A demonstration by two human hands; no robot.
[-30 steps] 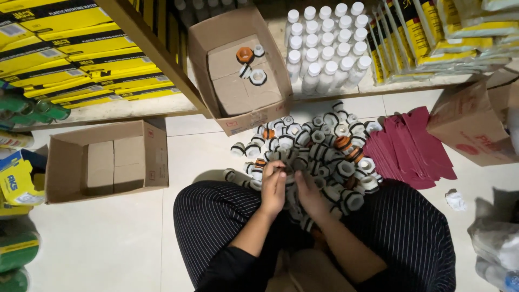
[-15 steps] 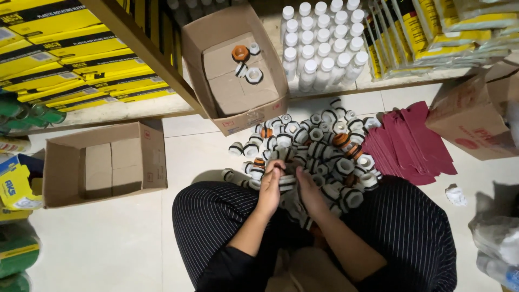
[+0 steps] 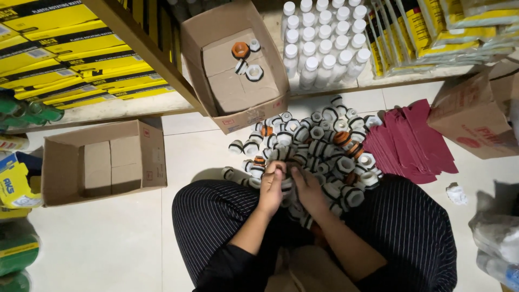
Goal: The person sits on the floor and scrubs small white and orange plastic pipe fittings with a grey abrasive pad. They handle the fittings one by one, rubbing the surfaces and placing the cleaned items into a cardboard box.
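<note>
Between my knees, on the pale tiled floor [image 3: 108, 243], my two hands met at the near edge of the heap of white plastic fittings [image 3: 319, 146]. My left hand [image 3: 272, 186] was curled, fingertips pinched on one white fitting [image 3: 286, 181] with a dark ring round it; my right hand [image 3: 306, 186] pressed in against the same piece from the other side, fingers closed about it, though how firm that grip was I could not tell. Both hands were together on it, just above the pile.

As I judged it, the work had barely begun. Only a few pieces, one orange and the others white, lay in the open carton [image 3: 238, 70] propped against the shelf ahead of me. The second carton [image 3: 102, 162] to my left held nothing but its cardboard dividers. Nearly the whole heap, with a few orange pieces mixed in, lay loose on the floor. Beside it on the right sat a fan of dark red card sheets [image 3: 411, 140], and white bottles [image 3: 324, 43] stood in rows on the shelf.
</note>
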